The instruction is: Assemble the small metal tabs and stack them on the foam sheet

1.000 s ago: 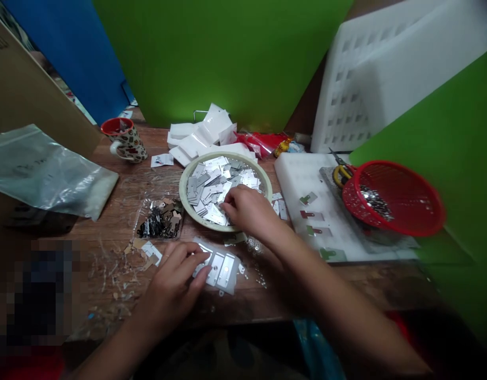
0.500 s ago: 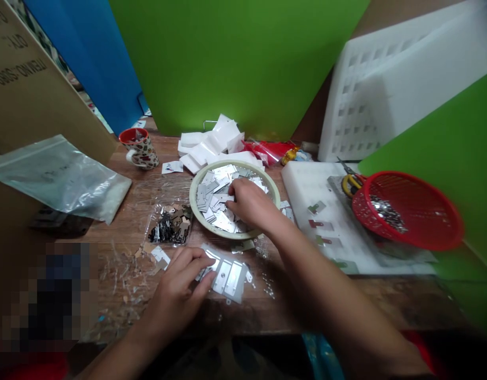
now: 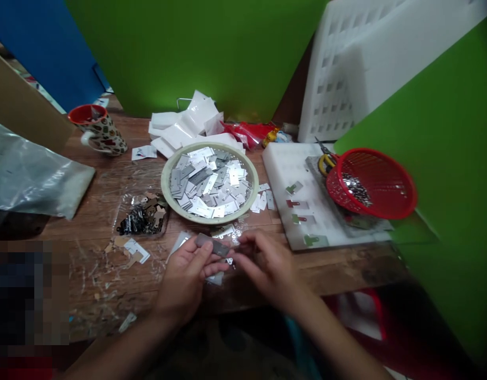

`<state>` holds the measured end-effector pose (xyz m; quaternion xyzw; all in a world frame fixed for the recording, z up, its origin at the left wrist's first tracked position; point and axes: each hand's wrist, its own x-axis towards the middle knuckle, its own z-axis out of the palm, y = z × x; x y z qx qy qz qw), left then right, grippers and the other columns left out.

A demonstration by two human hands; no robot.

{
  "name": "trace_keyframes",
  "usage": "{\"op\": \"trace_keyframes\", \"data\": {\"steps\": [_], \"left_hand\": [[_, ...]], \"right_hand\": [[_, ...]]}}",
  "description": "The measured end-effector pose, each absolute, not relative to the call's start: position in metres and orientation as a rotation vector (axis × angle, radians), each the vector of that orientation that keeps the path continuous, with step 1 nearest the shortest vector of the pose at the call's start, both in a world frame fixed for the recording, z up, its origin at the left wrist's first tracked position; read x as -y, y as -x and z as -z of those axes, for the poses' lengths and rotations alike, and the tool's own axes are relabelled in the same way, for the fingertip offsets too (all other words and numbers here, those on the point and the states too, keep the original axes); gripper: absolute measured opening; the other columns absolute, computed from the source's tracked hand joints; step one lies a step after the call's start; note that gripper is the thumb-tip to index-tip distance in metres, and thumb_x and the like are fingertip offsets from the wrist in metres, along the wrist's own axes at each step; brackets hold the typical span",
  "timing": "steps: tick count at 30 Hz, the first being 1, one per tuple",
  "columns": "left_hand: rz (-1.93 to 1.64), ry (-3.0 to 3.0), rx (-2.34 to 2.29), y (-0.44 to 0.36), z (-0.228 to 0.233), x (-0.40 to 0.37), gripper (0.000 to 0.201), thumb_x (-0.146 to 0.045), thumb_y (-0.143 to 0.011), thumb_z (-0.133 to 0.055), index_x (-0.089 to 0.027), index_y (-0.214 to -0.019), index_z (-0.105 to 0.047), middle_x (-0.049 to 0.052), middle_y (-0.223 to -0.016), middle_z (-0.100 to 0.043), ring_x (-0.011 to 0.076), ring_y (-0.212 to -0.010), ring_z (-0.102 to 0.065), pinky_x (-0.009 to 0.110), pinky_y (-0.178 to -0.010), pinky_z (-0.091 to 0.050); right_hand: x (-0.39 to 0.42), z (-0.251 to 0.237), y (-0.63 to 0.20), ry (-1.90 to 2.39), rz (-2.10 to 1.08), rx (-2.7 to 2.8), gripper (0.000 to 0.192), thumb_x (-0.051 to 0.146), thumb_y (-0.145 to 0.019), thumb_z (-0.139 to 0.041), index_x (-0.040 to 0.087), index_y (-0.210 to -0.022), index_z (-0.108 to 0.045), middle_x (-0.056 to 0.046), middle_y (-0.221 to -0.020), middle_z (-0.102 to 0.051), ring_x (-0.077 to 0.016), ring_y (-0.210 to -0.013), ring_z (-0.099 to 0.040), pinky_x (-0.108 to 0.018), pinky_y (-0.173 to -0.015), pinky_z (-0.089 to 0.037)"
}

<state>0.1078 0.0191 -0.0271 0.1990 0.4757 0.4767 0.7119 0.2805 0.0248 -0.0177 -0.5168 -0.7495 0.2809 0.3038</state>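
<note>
We've got one metal plate [image 3: 212,246] held up btwn both hands at the near table edge. Left hand [image 3: 187,277] pinches its left end, right hand [image 3: 267,264] fingers closed on the right end. Half a sec ago the right was still digging in the bowl [image 3: 166,196], so it's picked a piece & brought it near; left has come up off the flat plates. Basket [image 3: 401,208] sits far right, mug [image 3: 98,132] far left.
</note>
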Motion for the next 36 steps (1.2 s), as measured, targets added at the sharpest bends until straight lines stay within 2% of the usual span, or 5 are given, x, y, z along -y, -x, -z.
{"op": "trace_keyframes", "data": {"steps": [6, 15, 21, 29, 36], "left_hand": [[-0.820, -0.527, -1.143, -0.100, 0.037, -0.015, 0.021, -0.022, -0.076, -0.071, -0.012, -0.092, -0.063, 0.007, -0.085, -0.072, 0.0089, -0.058, -0.060, 0.018, -0.050, -0.046], [-0.677, -0.466, -1.012, -0.090, 0.035, -0.008, 0.033, -0.014, -0.076, -0.065, -0.010, -0.109, -0.066, 0.013, -0.094, -0.072, 0.0120, -0.067, -0.059, 0.022, -0.060, -0.046], [-0.715, -0.393, -0.969, -0.082, 0.037, -0.011, 0.030, -0.020, -0.080, -0.059, -0.008, -0.106, -0.068, 0.015, -0.091, -0.072, 0.0175, -0.071, -0.061, 0.027, -0.062, -0.047], [-0.614, -0.572, -0.940, -0.084, 0.037, -0.013, 0.021, -0.018, -0.078, -0.064, -0.011, -0.097, -0.071, 0.006, -0.075, -0.067, 0.0100, -0.062, -0.052, 0.021, -0.059, -0.040], [-0.542, -0.702, -1.020, -0.084, 0.043, -0.009, 0.011, -0.022, -0.079, -0.061, -0.012, -0.081, -0.067, 0.000, -0.064, -0.061, 0.0088, -0.057, -0.048, 0.020, -0.056, -0.035]], "right_hand": [[-0.020, 0.058, -0.327, 1.516, -0.768, 2.173, 0.013, 0.012, -0.090, -0.049, 0.020, -0.089, -0.059, -0.005, -0.088, -0.061, -0.0180, -0.082, -0.058, -0.031, -0.075, -0.047], [-0.017, 0.080, -0.322, 1.520, -0.707, 2.333, 0.010, 0.012, -0.089, -0.049, 0.018, -0.085, -0.055, -0.006, -0.084, -0.059, -0.0201, -0.079, -0.057, -0.033, -0.073, -0.047], [-0.015, 0.062, -0.315, 1.433, -0.635, 1.925, 0.008, 0.011, -0.084, -0.053, 0.019, -0.083, -0.056, -0.002, -0.075, -0.061, -0.0145, -0.067, -0.058, -0.026, -0.062, -0.046], [-0.015, 0.029, -0.278, 1.229, -1.146, 1.776, 0.021, 0.014, -0.087, -0.057, 0.025, -0.102, -0.067, -0.001, -0.094, -0.070, -0.0145, -0.086, -0.065, -0.029, -0.078, -0.052], [-0.020, 0.032, -0.261, 1.205, -1.157, 1.746, 0.012, 0.011, -0.081, -0.063, 0.022, -0.082, -0.070, -0.002, -0.087, -0.056, -0.0143, -0.084, -0.057, -0.027, -0.073, -0.046]]}}
